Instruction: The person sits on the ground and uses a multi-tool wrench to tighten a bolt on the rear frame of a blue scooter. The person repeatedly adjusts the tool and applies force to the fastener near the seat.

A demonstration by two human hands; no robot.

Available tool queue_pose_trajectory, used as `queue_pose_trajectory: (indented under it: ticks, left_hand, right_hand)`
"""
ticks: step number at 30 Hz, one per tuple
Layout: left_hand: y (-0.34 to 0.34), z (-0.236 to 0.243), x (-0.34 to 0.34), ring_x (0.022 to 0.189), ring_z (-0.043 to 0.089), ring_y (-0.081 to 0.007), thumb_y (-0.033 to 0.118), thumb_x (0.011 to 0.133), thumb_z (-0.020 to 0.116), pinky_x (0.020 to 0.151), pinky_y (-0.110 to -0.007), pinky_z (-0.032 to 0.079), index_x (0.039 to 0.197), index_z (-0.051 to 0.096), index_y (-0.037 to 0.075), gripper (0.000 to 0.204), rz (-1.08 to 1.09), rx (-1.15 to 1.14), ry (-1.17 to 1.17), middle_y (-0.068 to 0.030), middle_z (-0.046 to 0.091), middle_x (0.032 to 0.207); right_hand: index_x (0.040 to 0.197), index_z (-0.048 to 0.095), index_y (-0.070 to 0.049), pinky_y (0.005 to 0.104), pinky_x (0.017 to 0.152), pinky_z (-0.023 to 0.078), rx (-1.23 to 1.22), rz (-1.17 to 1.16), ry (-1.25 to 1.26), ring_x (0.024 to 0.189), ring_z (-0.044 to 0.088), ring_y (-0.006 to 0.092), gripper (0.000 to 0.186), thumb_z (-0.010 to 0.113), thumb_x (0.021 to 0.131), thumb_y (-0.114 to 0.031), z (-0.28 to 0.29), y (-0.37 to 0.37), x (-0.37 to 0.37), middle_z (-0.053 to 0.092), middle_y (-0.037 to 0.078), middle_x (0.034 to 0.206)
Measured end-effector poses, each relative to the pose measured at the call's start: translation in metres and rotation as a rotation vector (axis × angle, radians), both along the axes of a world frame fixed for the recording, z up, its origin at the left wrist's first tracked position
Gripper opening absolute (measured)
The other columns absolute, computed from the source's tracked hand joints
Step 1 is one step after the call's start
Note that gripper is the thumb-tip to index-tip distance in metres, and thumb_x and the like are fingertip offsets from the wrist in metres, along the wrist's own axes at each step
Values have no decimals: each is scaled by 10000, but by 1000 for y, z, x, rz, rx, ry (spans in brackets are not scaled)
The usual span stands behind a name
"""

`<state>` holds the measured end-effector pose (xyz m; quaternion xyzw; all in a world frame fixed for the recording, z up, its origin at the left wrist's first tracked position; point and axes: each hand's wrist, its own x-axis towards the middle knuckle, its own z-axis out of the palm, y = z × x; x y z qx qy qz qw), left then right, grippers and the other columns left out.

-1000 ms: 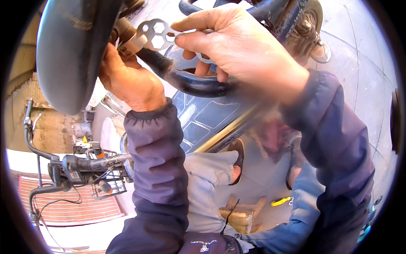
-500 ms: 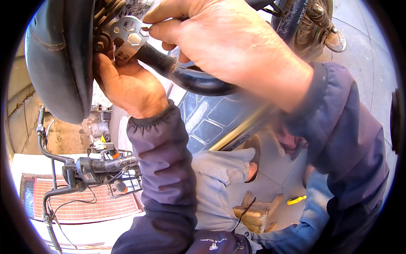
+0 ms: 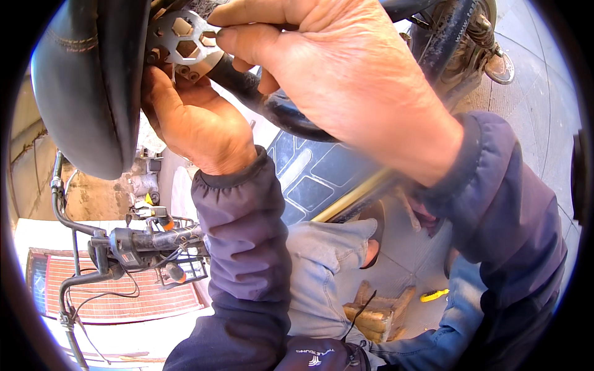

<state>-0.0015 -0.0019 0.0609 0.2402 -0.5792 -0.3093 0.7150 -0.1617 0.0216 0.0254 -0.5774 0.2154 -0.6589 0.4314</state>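
My right hand (image 3: 346, 93) pinches a flat silver multi-hole spanner (image 3: 189, 45) by its right edge between thumb and forefinger. The spanner lies over a silver clamp (image 3: 189, 72) on a black curved frame tube (image 3: 288, 114), just right of the black padded saddle (image 3: 83, 111). My left hand (image 3: 197, 123) is closed around the underside of the clamp area beside the saddle, its fingertips partly hidden; exactly what they grip is unclear.
Black handlebars (image 3: 142, 244) lie at left. A dark footboard (image 3: 309, 191) is below my hands and a wheel (image 3: 497, 68) upper right. My denim-covered legs (image 3: 322, 247) are below, near a small wooden stool (image 3: 377, 318) and a yellow-handled tool (image 3: 433, 295) on the floor.
My right hand has moved left and up with the spanner, which now sits over the clamp beside the saddle. My left hand has shifted slightly right in the picture but stays by the clamp.
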Motion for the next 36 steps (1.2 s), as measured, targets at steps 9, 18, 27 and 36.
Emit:
queue_pose_trajectory:
  ticks: [9,18,27,36]
  left_hand:
    - [-3,0,1,1051,624,-216,221,1004,478,903,-370,507,1313,528,56,354,42,-12,-13,-108,634,1200]
    - [0,-3,-7,1028,616,-206,191,1020,430,881,-357,501,1311,500,57,328,57,-17,-22,-103,615,1204]
    - [4,-1,-16,1096,578,-223,306,1044,411,988,-375,427,1242,585,35,378,195,-92,-28,-101,639,1183]
    - [0,3,7,1076,576,-225,303,1047,408,968,-380,429,1256,567,31,379,-3,-64,-100,-106,632,1194]
  right_hand:
    - [988,712,19,311,602,495,-5,20,-16,612,618,176,194,611,915,-129,-1,-13,9,619,110,679]
    - [981,719,12,320,617,504,-45,-82,-27,621,634,194,195,623,908,-140,-4,-12,24,630,132,688]
    - [973,727,6,329,632,514,-47,-141,-27,630,651,212,197,635,900,-151,-4,-7,23,642,153,697]
    - [966,734,0,338,647,524,-48,-196,-22,639,667,230,198,647,892,-162,-5,-6,21,654,175,705]
